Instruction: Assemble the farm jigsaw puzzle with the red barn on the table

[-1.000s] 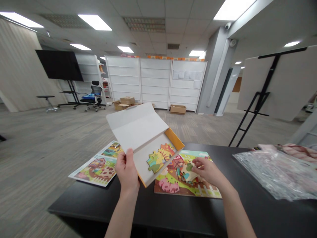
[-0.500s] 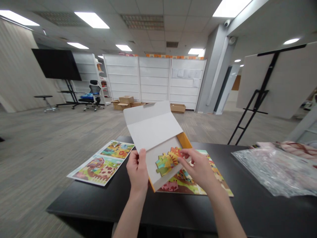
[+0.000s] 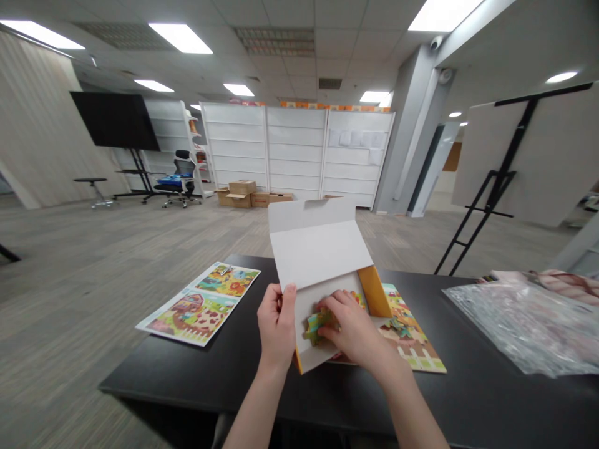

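Head view. Left hand [image 3: 277,324] closed on the near left edge of an open box [image 3: 344,282], thumb inside the rim, fingers round the outside. Box is white within, yellow on its side wall, tilted and held above the bench [image 3: 201,380]; its plain white lid [image 3: 321,252] stands folded back. Right hand [image 3: 350,330] reaches into the box, fingers bent and partly spread, thumb apart, over the joined puzzle pieces [image 3: 312,327]. Whether it pinches them, cannot tell; it hides their middle, with green and turquoise showing at one end, orange-red at the other.

Writing: printed sheet [image 3: 194,305] at left carries two picture panels, a farm with barn and cow below, a lion scene above; lettering along its border too small to read. Metal clip [image 3: 226,270] on its upper part. Papers [image 3: 355,138] on the white shelving [image 3: 294,153] likewise illegible.

In the way: box and right hand cover much of the puzzle board [image 3: 423,349], fence and brown ground visible at its right; small dark shapes there, loose or printed, cannot tell. Crumpled clear plastic bag [image 3: 515,324] well apart at right. Beyond: cardboard boxes [image 3: 241,194], office chair [image 3: 182,174], dark screen [image 3: 116,120].
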Motion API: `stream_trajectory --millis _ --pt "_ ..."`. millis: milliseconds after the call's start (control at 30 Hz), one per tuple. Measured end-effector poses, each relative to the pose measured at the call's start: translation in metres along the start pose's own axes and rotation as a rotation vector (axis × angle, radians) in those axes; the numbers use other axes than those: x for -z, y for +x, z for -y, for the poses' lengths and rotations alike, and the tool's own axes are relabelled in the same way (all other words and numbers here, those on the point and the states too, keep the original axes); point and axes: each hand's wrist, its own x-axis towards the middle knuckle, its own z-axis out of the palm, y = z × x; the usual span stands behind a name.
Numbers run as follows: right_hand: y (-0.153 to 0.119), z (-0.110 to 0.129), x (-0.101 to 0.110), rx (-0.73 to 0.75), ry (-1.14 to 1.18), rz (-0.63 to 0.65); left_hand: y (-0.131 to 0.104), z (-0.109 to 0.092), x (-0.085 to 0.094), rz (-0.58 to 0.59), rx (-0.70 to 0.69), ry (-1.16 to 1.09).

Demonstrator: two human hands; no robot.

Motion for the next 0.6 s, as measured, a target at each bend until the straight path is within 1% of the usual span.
stream_trajectory --millis 67,133,167,200,267,333,367,400,433,467,533,600 --pt "-0.001 0.002 0.0 0.025 0.021 0.004 -0.001 -0.001 0.0 0.015 -0.028 0.027" --pt "-0.002 0.002 0.004 0.068 0.105 -0.01 -0.001 -0.001 0.0 0.009 -0.044 0.037" --pt "-0.002 0.001 0.007 0.081 0.166 -0.039 0.001 0.0 0.001 -0.005 -0.042 0.036" --pt "-0.003 -0.001 0.012 0.078 0.227 -0.088 0.003 0.001 0.003 -0.024 -0.035 0.031" --pt "-0.006 -0.007 0.025 0.006 0.339 -0.246 0.009 0.004 0.009 -0.086 -0.011 0.007" --pt "-0.01 -0.018 0.038 -0.107 0.446 -0.426 0.018 0.006 0.016 -0.179 0.013 -0.041" --pt "-0.011 -0.024 0.043 -0.157 0.502 -0.495 0.023 0.006 0.02 -0.238 0.026 -0.077" --pt "-0.013 -0.031 0.047 -0.195 0.558 -0.53 0.028 0.006 0.024 -0.297 0.038 -0.118" --pt "-0.015 -0.038 0.049 -0.226 0.601 -0.53 0.033 0.005 0.028 -0.356 0.049 -0.153" --pt "-0.015 -0.044 0.049 -0.247 0.622 -0.498 0.037 0.004 0.032 -0.414 0.052 -0.179" --pt "-0.014 -0.051 0.041 -0.267 0.589 -0.37 0.044 0.003 0.038 -0.52 0.048 -0.214" --pt "-0.01 -0.051 0.025 -0.254 0.499 -0.237 0.048 0.001 0.041 -0.577 0.047 -0.229"
